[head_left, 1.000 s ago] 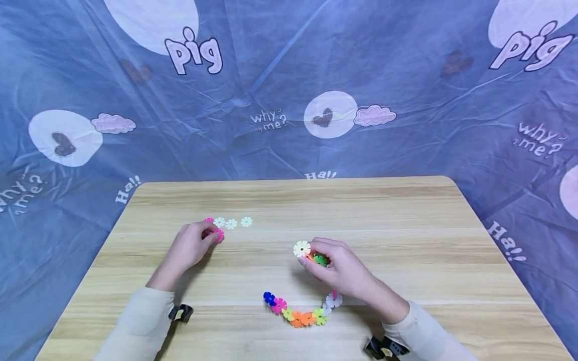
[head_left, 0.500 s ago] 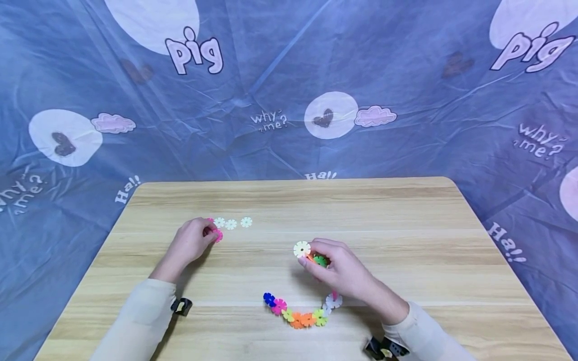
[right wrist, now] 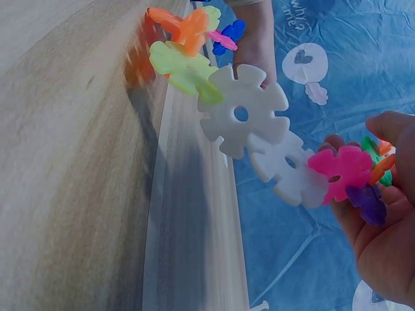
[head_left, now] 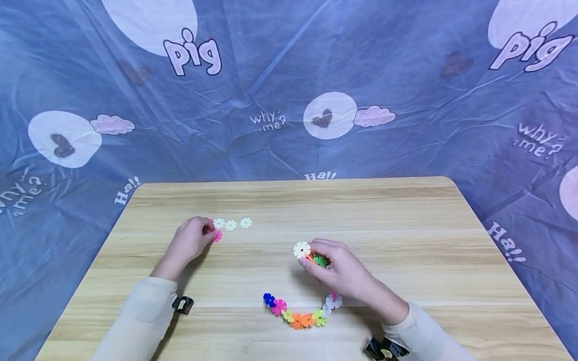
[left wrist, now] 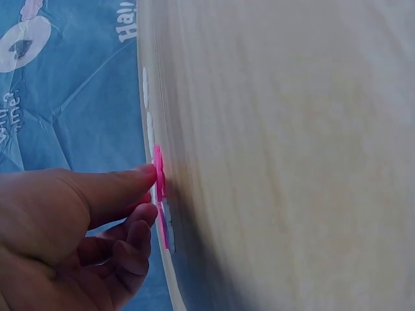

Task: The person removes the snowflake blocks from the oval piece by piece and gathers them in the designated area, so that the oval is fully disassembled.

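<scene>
My right hand grips one end of a chain of linked plastic snowflake discs. A cream disc stands out at its fingertips, with a green disc partly inside the grasp. In the right wrist view, pink, purple and white discs run away from the palm. At the far left of the table, my left hand pinches a pink snowflake disc at its edge; the fingers hide part of it. Left thumb and disc meet close to the tabletop in the left wrist view.
Several loose pale snowflake discs lie in a row just beyond the left hand, beside another mostly covered pink one. The wooden table ends at a printed blue cloth. The chain's blue end curves toward the table's front.
My left hand has shifted slightly left, and the pink disc at its fingertips has slid a little left too. The right hand and the chain stay practically still.
</scene>
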### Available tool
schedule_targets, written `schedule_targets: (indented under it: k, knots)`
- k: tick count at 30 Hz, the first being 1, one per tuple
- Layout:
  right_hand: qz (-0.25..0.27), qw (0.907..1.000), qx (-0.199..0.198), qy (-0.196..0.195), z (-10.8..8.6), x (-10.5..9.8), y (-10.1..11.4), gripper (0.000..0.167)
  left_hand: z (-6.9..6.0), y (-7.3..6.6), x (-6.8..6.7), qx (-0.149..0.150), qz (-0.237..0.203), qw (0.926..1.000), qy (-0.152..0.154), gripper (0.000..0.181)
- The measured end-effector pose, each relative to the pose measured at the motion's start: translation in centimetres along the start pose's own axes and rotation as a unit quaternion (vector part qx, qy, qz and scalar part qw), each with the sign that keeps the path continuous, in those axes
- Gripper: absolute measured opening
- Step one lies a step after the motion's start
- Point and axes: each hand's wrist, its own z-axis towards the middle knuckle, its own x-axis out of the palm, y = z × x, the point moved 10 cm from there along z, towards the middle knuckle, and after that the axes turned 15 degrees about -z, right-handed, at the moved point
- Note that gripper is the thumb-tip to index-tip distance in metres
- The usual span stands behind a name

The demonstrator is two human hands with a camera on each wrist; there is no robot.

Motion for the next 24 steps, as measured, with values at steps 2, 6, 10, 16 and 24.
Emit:
schedule_targets:
  k: [2, 6, 10, 16, 24]
  knots:
    - [-0.001, 1.0, 0.001, 0.0, 0.0, 0.0, 0.0, 0.013, -0.1, 0.0, -0.1, -0.001, -0.001, 1.0, -0.003, 0.011]
    - [0.001, 1.0, 0.001, 0.0, 0.0, 0.0, 0.0, 0.013, -0.5, -0.4, -0.4, 0.0, -0.021, 0.9997, -0.016, 0.011]
    - [-0.003, 1.0, -0.003, -0.003, 0.1, -0.1, 0.1, 0.012, -1.0, -1.4, -0.3, 0.009, -0.056, 0.9981, -0.023, 0.014]
    - [-0.006, 0.9999, -0.01, -0.009, 0.1, -0.2, 0.2, 0.011, -1.8, -3.3, 0.6, 0.031, -0.105, 0.994, -0.006, 0.017]
    - [-0.009, 0.9997, -0.016, -0.014, 0.1, -0.3, 0.4, 0.011, -2.8, -6.1, 1.5, 0.073, -0.147, 0.9863, 0.016, 0.017]
